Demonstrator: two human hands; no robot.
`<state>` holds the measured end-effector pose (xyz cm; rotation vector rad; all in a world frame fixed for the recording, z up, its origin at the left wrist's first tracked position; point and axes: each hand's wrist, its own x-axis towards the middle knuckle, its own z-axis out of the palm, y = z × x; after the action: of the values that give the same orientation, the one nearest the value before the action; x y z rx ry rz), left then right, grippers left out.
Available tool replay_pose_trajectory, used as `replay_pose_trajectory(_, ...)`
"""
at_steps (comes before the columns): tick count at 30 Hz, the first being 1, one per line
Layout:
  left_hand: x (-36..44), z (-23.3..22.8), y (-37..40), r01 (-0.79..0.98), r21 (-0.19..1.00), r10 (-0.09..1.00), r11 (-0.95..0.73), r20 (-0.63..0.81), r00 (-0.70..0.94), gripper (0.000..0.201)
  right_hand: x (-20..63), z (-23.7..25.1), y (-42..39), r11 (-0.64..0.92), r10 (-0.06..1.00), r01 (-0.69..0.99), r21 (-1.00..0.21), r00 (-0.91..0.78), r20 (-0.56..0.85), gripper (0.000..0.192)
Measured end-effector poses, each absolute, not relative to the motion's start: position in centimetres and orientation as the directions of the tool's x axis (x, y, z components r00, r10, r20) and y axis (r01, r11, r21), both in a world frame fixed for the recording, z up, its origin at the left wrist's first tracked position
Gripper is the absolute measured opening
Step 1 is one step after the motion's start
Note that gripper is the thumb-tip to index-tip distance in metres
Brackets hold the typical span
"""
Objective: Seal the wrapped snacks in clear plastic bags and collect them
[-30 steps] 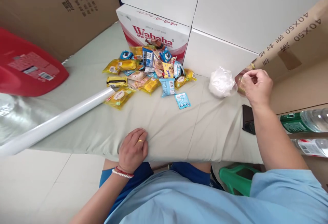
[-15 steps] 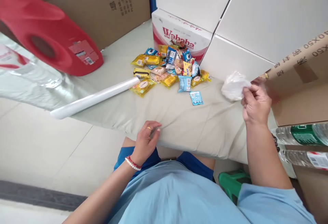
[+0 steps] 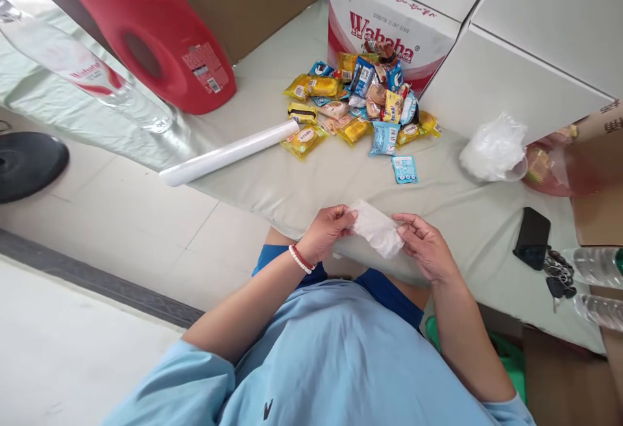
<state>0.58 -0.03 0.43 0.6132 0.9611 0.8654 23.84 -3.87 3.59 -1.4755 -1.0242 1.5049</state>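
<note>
From the head camera, a thin clear plastic bag [image 3: 374, 231] sits pinched between both hands at the near table edge [image 3: 272, 195], apparently unopened and empty; the snack packets [image 3: 360, 111] lie untouched, well apart. The left hand [image 3: 328, 231] and right hand [image 3: 423, 244] grip opposite ends, forearms angled inward.

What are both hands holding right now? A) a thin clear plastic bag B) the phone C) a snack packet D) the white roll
A: the left hand and the right hand each pinch an end of a thin clear plastic bag at the near table edge; the snack packets, white roll and phone lie apart from both hands.
</note>
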Motion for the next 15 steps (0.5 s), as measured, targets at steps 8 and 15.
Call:
replay_pose_trajectory(8,1.8,0.2,0.3,-0.284,0.831,0.877,0.478,-0.43,0.217,0.052,22.0,3.8,-4.4,0.067,0.987,0.598,-0.799,0.077,0.141,0.033)
replay_pose_trajectory(15,1.6,1.4,-0.5,-0.412,0.758,0.86,0.506,-0.404,0.312,0.049,19.5,2.2,-4.3,-0.082,0.997,0.359,-0.93,0.041,-0.072,0.022)
